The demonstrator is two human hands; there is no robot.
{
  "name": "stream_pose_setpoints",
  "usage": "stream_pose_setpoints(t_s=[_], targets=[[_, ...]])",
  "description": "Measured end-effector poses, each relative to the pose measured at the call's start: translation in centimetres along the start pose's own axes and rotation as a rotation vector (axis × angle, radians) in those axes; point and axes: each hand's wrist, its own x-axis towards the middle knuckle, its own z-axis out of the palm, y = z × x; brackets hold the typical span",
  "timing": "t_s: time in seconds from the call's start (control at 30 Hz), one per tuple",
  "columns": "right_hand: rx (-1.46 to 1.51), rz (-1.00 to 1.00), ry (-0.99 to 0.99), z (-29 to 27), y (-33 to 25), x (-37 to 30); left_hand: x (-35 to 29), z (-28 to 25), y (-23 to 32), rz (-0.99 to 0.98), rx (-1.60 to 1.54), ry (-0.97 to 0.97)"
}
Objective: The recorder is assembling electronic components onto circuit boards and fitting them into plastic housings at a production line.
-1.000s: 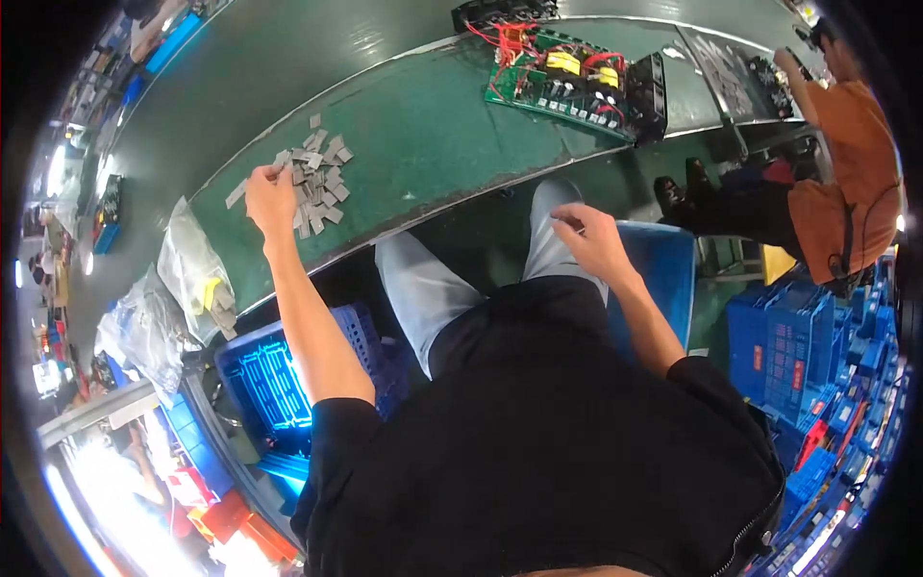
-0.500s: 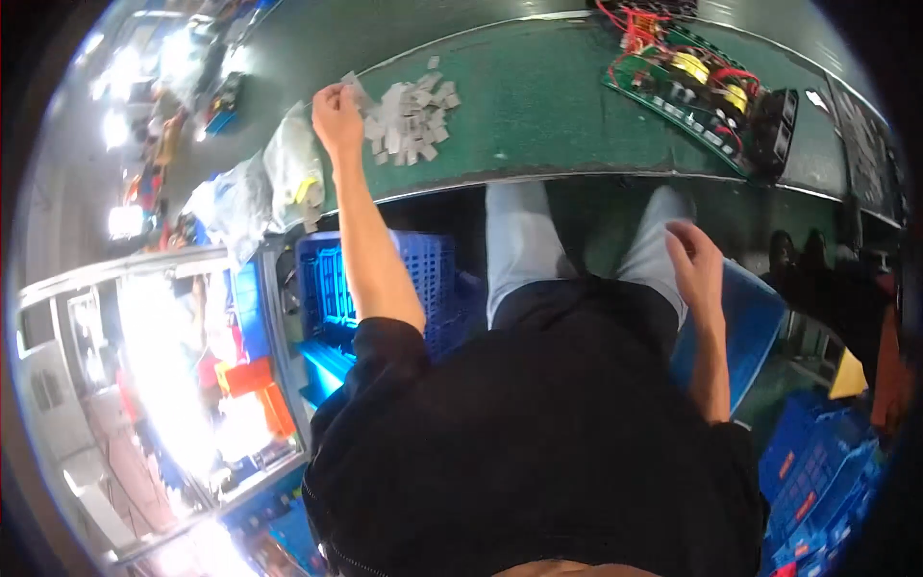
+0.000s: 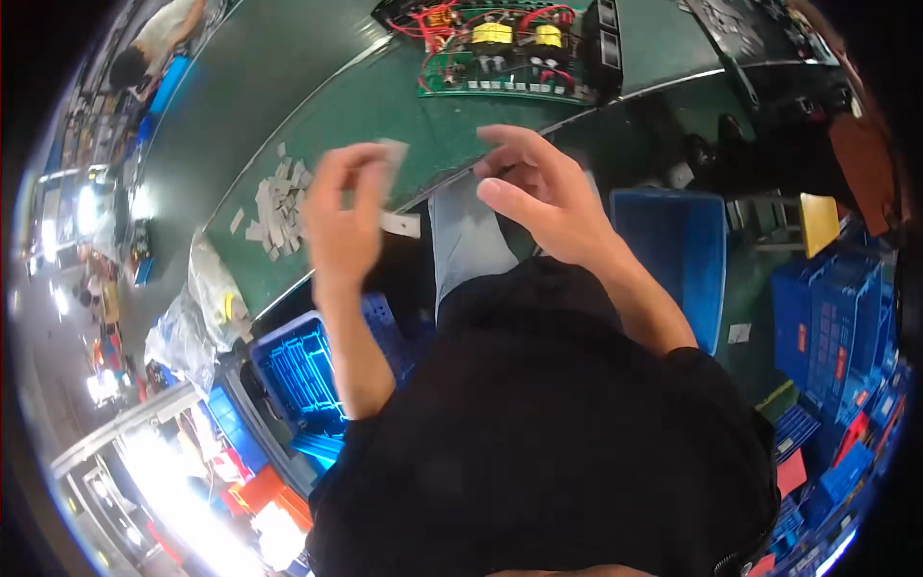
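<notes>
Gray piece (image 3: 393, 152) pinched in grip of left hand (image 3: 341, 226), near edge of table (image 3: 380, 111) — super blurry, hard to make out at lower end. Loose, empty grip on right hand (image 3: 550, 197).

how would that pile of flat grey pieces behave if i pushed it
The pile would probably spread and slide rather than roll, its pieces being flat and loosely heaped. Each piece looks small and thin, so likely light.
</notes>
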Motion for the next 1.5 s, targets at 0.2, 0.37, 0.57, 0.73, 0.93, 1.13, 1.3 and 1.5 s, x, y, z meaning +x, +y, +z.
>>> stream_pose_setpoints(t_s=[0.2,0.37,0.57,0.73,0.93,1.13,1.3,1.5], targets=[[0.049,0.147,0.054,-3.7,1.2,-1.1,-2.4,9.1,2.9,-0.122,-0.439,-0.301],[0.11,0.122,0.254,-5.6,1.8,-2.2,-2.4,10.0,2.8,-0.37,-0.638,-0.509],[0.189,0.031,0.416,-5.9,2.2,-0.7,-1.0,9.5,0.3,-0.372,-0.415,-0.512],[0.108,0.045,0.539,-5.7,3.8,1.1,2.8,8.5,-1.8,-0.122,-0.154,-0.373],[-0.116,-0.111,0.663,-5.9,6.1,3.6,6.6,9.4,-2.4,0.076,0.068,-0.163],[-0.609,-0.232,0.772,-6.5,6.9,5.1,7.8,11.5,-4.9,0.323,0.267,0.007],[-0.828,-0.304,0.837,-6.4,7.5,5.7,8.2,12.6,-6.1,0.283,0.276,0.063],[-0.818,-0.329,0.885,-5.9,7.7,6.1,7.9,13.5,-6.1,0.173,0.248,0.158]])
